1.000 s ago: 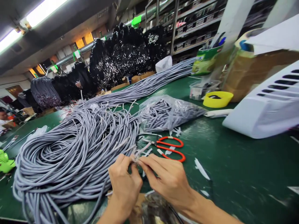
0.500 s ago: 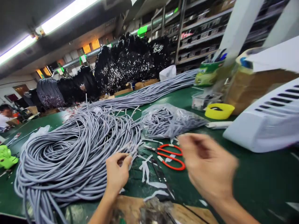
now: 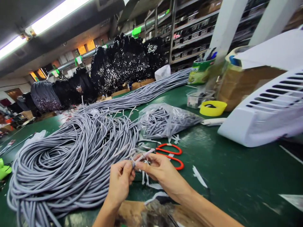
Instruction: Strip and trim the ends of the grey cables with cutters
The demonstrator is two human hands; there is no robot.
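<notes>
Over the bench (image 3: 236,176): your left hand (image 3: 119,182), right hand (image 3: 167,175).
Grip: both pinched on one cable (image 3: 133,164).
Scissors (image 3: 181,164): beside your right hand.

Bench (image 3: 239,179): green top, glossy, with pale reflections. Tube lamps, two, lit white, set end to end at upper left: longer one (image 3: 59,15), shorter-looking one (image 3: 11,47). Ceiling (image 3: 54,45): dark grey. Far wall (image 3: 10,82): pale, at the left edge, with a brown panel (image 3: 14,93). Orange-lit panes (image 3: 82,49): small, windows or panels, unclear which. Pipe (image 3: 68,65): metallic, crossing the background, bright green tag (image 3: 136,32) near its right part. Rack (image 3: 187,45): metal, several shelves, boxes on them. Posts, two, pale, upper right: left (image 3: 226,28), right (image 3: 276,20).
</notes>
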